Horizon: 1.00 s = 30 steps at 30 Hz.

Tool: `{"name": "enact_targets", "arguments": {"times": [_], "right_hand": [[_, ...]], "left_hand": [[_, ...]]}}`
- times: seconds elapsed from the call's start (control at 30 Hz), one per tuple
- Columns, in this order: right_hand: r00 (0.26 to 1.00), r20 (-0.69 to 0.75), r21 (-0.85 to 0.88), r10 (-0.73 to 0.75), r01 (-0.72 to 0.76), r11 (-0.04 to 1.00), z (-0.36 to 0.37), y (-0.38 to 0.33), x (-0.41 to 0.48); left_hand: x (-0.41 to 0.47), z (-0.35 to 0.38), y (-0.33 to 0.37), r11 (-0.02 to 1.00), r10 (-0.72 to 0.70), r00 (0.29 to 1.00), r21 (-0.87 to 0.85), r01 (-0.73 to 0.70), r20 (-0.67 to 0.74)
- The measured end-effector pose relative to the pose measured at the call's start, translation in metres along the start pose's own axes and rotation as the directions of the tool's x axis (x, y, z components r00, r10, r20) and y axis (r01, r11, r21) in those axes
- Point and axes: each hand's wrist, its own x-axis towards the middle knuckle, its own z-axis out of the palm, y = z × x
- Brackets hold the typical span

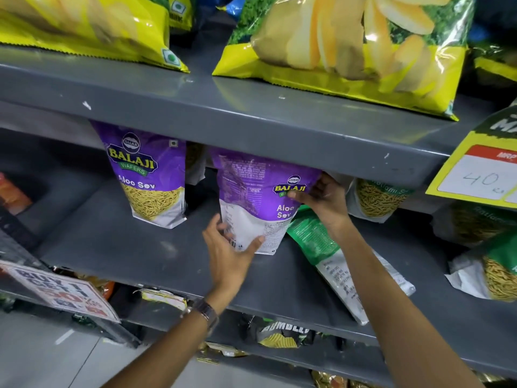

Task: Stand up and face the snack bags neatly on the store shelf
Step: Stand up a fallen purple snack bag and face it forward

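While upright, purple bag [251,191], between both hands [229,247]

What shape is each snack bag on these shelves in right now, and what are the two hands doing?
Held purple Aloo Sev bag: upright, back panel facing out.
Left purple Aloo Sev bag: standing, front facing out.
Green bag: fallen, lying flat.
Yellow chips bags: lying flat on the upper shelf.
Right sev bags: standing, partly hidden.
Left hand: gripping the held bag's lower edge.
Right hand: gripping its right side.
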Motion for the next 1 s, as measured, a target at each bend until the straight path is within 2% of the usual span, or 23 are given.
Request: {"name": "enact_targets", "arguments": {"times": [0.1, 0.23, 0.37, 0.47, 0.57, 0.63, 0.7, 0.83, 0.9, 1.0], "right_hand": [[0.989, -0.144, -0.096, -0.017, 0.003, 0.995, 0.019, 0.002, -0.004], [0.971, -0.236, -0.219, -0.036, -0.017, 0.976, 0.041, -0.001, -0.025], [0.981, -0.173, -0.272, -0.087, 0.037, 0.962, 0.054, -0.009, -0.048], [0.993, -0.111, -0.207, -0.044, 0.02, 0.978, 0.059, -0.011, -0.055], [0.999, 0.053, -0.123, -0.01, 0.017, 0.992, 0.055, -0.011, -0.056], [0.995, 0.104, -0.05, -0.002, 0.007, 0.999, 0.049, -0.01, -0.055], [0.999, 0.048, -0.035, -0.002, 0.003, 0.999, 0.046, -0.008, -0.052], [0.975, -0.211, -0.237, -0.07, 0.018, 0.971, 0.048, -0.004, -0.032], [0.983, -0.178, -0.293, -0.054, 0.0, 0.956, 0.046, -0.009, -0.02], [1.0, 0.027, -0.18, -0.003, 0.008, 0.984, 0.035, -0.01, -0.001]], "left_hand": [[-0.014, 0.02, 0.004, 0.998, -0.05, 0.999, -0.023, 0.05, 0.006], [-0.01, 0.025, 0.005, 0.997, 0.023, 0.999, -0.072, -0.019, 0.049], [0.001, 0.031, 0.008, 0.998, 0.063, 0.993, -0.031, -0.06, 0.101], [0.008, 0.031, 0.009, 0.998, 0.063, 0.996, -0.031, -0.062, 0.062], [0.014, 0.028, 0.006, 0.998, 0.055, 0.998, -0.042, -0.055, 0.015], [0.017, 0.022, 0.002, 0.998, 0.04, 0.999, -0.054, -0.038, 0.033], [0.019, 0.016, -0.003, 0.998, 0.052, 0.997, -0.05, -0.049, 0.064], [0.024, 0.003, -0.004, 0.999, 0.048, 0.994, 0.003, -0.048, 0.094], [0.031, -0.005, -0.005, 0.996, 0.053, 0.988, 0.069, -0.064, 0.145], [0.049, -0.017, -0.009, 0.999, 0.04, 0.953, 0.024, -0.049, 0.299]]}}
